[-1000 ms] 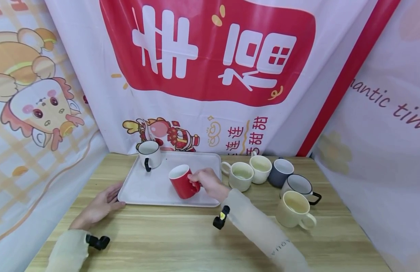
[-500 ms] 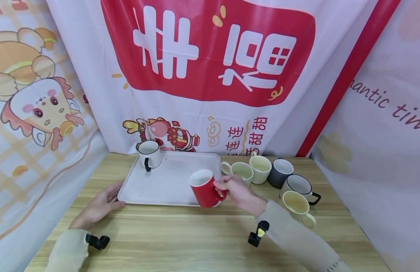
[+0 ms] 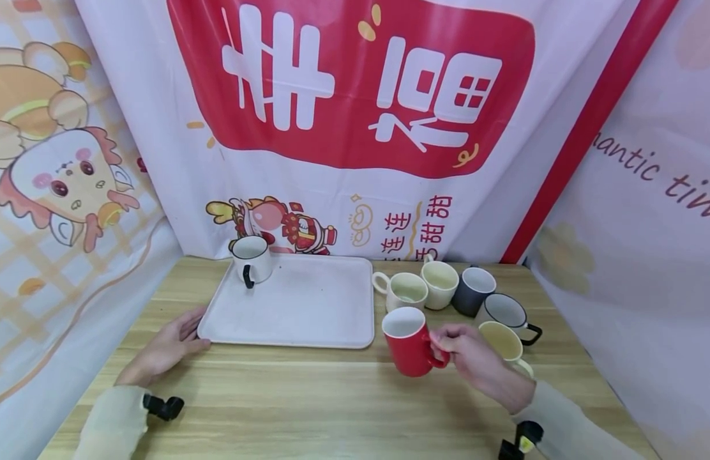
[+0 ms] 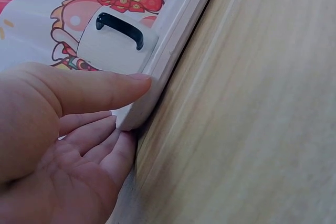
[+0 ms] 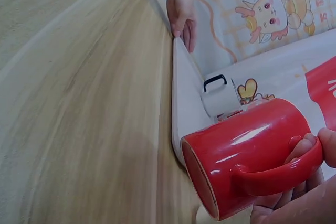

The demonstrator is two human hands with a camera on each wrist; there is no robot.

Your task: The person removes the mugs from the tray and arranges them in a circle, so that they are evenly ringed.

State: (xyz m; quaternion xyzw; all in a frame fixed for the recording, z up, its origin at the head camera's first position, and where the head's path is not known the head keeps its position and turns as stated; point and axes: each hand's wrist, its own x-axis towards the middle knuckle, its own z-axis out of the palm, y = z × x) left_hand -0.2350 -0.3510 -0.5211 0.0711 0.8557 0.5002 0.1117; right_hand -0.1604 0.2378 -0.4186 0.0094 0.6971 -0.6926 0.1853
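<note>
My right hand (image 3: 475,358) grips a red mug (image 3: 409,348) with a white inside by its handle, the mug tilted a little, right of the tray's front corner. In the right wrist view the fingers go through the handle (image 5: 283,177) of the mug, seen from its side and bottom. At the front left corner of the white tray (image 3: 309,313), my left hand (image 3: 164,350) touches the rim with straight fingers and thumb; the left wrist view shows the thumb (image 4: 105,90) along the edge. A white mug (image 3: 253,257) with black rim and handle stands on the tray's back left.
Right of the tray stand two cream mugs (image 3: 407,291), a dark grey mug (image 3: 474,292), a white mug with black handle (image 3: 504,312) and a yellowish mug (image 3: 501,342), partly behind my right hand. Cloth hangings (image 3: 355,211) enclose the wooden table (image 3: 309,402).
The right hand has carried the red mug rightward and toward me, from over the tray to beyond its right edge. The left hand has stayed at the tray's corner.
</note>
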